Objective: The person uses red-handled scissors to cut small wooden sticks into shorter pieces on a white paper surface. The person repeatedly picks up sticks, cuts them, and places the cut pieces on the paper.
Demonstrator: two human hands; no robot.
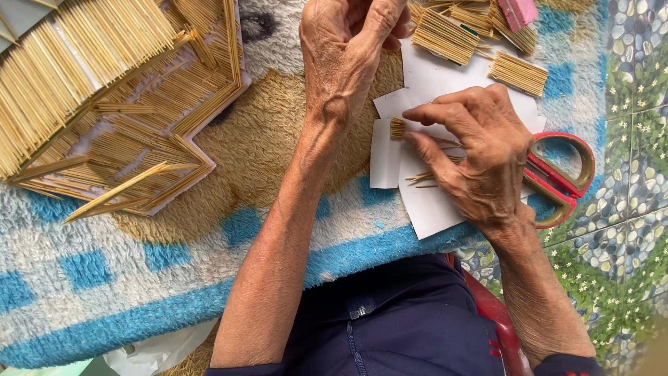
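Right hand [480, 157] pressed flat on white paper sheet [424, 205], fingertips pinning small toothpick bundle [397, 128], likely to keep it aligned. Left hand [348, 49] raised, fingers curled together; contents hidden. Red scissors [563, 177] beside right hand. Toothpick house model [118, 104] on fluffy blue mat [139, 278].

This looks like a home, with a craft corner set up on the floor rather than in a workshop. A shaggy blue, white and tan rug [174, 278] serves as the work surface, laid over floor tiles [637, 139] printed with pebbles and small flowers at the right of the frame. Household scissors [563, 177] with red handles, paper sheets [431, 83] and a half-built model of thin wooden sticks [118, 104] (upper left) suggest domestic handicraft.
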